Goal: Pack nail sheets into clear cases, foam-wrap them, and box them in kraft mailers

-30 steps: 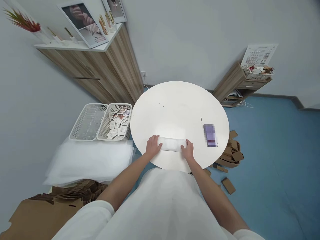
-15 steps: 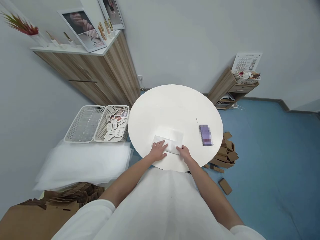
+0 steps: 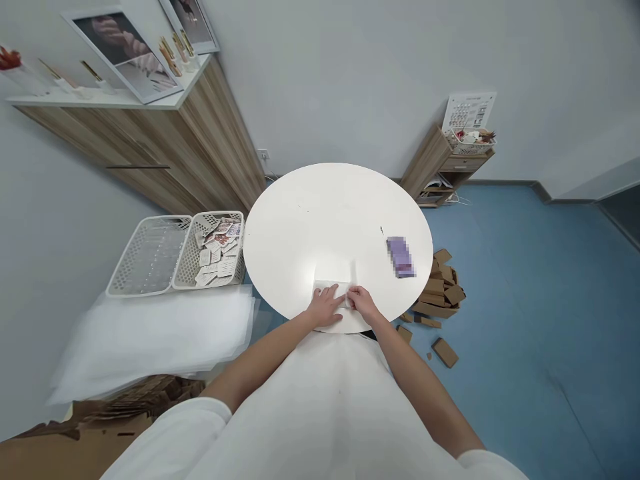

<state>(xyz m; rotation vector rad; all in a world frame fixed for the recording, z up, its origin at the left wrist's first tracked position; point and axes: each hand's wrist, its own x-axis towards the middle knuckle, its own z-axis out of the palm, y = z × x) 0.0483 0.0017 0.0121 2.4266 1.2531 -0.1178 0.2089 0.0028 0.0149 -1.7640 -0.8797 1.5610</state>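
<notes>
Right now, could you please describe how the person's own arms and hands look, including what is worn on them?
The left sleeve and right sleeve are plain white and short, leaving the forearms bare. The left hand and right hand are ungloved. No watch or bracelet is visible; rings are too small to judge.

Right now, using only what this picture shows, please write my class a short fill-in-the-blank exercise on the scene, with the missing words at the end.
1. The left hand lies on the white sheet, while the ____ hand is at its other end.
2. The pixelated object on the table is mostly ____.
3. The basket of packets is on the person's ____.
4. The floor is ____.

Missing words: right; purple; left; blue.
</notes>
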